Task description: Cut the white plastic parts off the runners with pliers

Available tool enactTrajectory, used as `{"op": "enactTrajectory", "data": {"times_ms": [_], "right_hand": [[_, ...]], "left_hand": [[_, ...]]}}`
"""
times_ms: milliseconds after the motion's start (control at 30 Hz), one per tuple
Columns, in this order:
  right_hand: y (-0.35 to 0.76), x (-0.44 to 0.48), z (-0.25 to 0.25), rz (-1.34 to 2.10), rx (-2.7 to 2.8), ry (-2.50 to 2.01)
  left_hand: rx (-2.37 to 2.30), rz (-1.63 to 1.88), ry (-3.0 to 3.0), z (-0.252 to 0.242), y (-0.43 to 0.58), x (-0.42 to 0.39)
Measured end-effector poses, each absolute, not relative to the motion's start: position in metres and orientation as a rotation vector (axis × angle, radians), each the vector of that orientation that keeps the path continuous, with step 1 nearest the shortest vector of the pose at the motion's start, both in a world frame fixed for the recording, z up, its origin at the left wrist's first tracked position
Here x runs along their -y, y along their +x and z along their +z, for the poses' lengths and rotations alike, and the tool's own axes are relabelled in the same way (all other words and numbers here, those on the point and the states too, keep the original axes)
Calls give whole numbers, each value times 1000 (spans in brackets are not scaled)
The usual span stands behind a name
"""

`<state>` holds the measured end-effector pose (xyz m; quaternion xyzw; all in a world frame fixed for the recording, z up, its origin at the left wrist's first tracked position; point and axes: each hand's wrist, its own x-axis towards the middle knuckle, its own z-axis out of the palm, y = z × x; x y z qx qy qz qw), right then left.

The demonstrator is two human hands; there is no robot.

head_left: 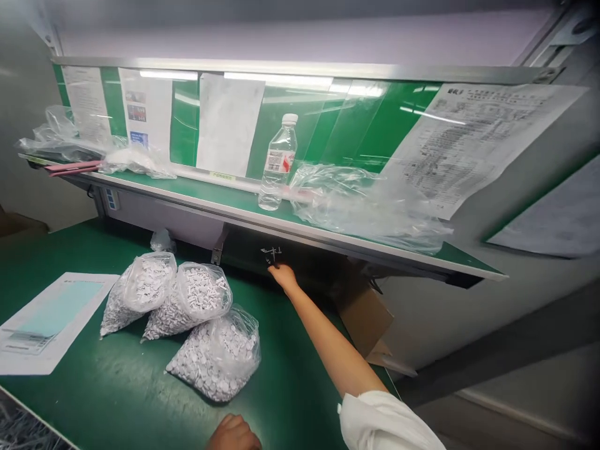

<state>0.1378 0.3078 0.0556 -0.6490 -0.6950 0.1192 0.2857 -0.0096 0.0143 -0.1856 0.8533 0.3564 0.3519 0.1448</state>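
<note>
My right hand (282, 275) reaches under the shelf, its fingers closed at the edge of a dark box (244, 253) with white marks on its face. Shadow hides part of that grip. At the bottom edge of the view, my left hand (234, 433) rests curled on the green tabletop, partly cut off; nothing shows in it. Nearest to it is a clear bag of small round white pieces (215, 359). Behind stand two more open clear bags, a middle bag (187, 306) and a left bag (140, 294), filled with small white pieces.
A paper sheet with a light blue card (60, 306) lies at left. The shelf (206, 206) overhangs the table's back, carrying a water bottle (279, 165) and crumpled plastic bags (360, 200). A brown cardboard box (365, 315) stands right of my forearm.
</note>
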Motion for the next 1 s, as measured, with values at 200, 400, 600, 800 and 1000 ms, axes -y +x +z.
{"op": "enactTrajectory", "data": {"times_ms": [200, 400, 600, 800, 1000], "right_hand": [[182, -158, -7, 415, 1900, -1749], [186, -26, -58, 328, 2003, -1964], [174, 34, -81, 251, 2048, -1889], [168, 52, -85, 247, 2067, -1840], [171, 66, -87, 169, 2005, -2006]], "left_hand": [[-1104, 915, 2213, -123, -20, 8], [-1241, 938, 2069, -104, -16, 4], [-1444, 1026, 1998, -107, -7, 1], [-1519, 775, 2198, -100, -3, -8], [-1432, 723, 2257, -94, -3, -9]]}}
